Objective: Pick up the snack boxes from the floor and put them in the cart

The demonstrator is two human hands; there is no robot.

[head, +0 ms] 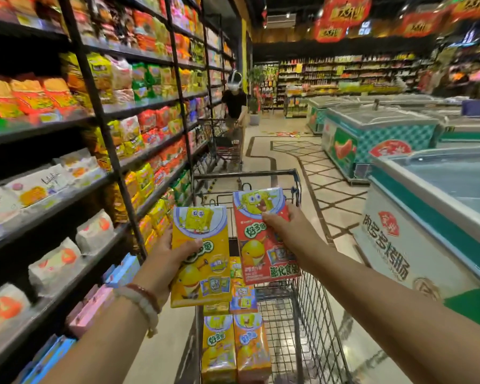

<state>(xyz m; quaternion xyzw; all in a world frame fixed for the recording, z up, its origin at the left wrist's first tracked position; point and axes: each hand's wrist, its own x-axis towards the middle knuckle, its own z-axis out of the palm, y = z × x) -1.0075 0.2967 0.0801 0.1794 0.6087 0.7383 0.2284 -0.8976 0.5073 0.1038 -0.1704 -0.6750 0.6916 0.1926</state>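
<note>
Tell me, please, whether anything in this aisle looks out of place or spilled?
Yes: red packets lie scattered on the floor far down the aisle, beside the chest freezers. They belong on a shelf, not underfoot.

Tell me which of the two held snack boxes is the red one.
The red snack box is in the right hand, held higher over the cart. The left hand grips the yellow snack box.

Supermarket: stocked shelves (139, 87), freezers (377, 134)

Yellow box (201, 256), red box (263, 239) above seemingly part-filled cart (311, 309)
</note>
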